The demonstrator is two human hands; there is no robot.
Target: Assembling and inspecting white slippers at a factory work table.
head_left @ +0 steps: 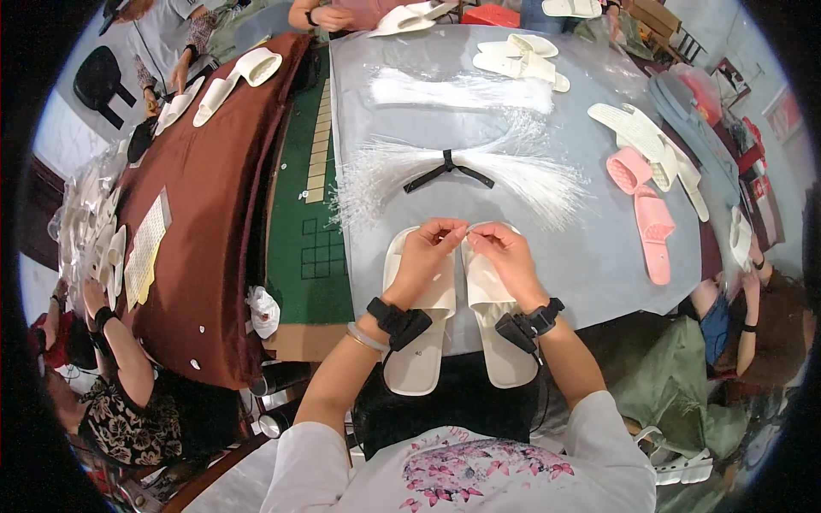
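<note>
Our L hand (430, 259) and R hand (507, 259) meet at frame ctr., each w/ thumb & forefinger pinched together, tips touching or nearly so; whether a thin strand sits btwn. them, we can't tell. Under our hands & wrists lie two cream slippers, L slipper (426, 348) and R slipper (501, 348), side by side on the near edge of a grey cloth (599, 274), heels jutting past it toward lower ctr. Just above our fingertips, a white strand bundle (513, 168) fans out both ways from a black tie (447, 160); a 2nd bundle (462, 92) lies beyond, upper ctr. Pink slippers (654, 224) rest at R of frame, near more white slippers (637, 128). At L, a brown-covered table (205, 197) bears a patterned sheet (147, 244), w/ a green mat (308, 231) btwn. it and our cloth. Upper L: a co-worker (167, 38), near slippers.
</note>
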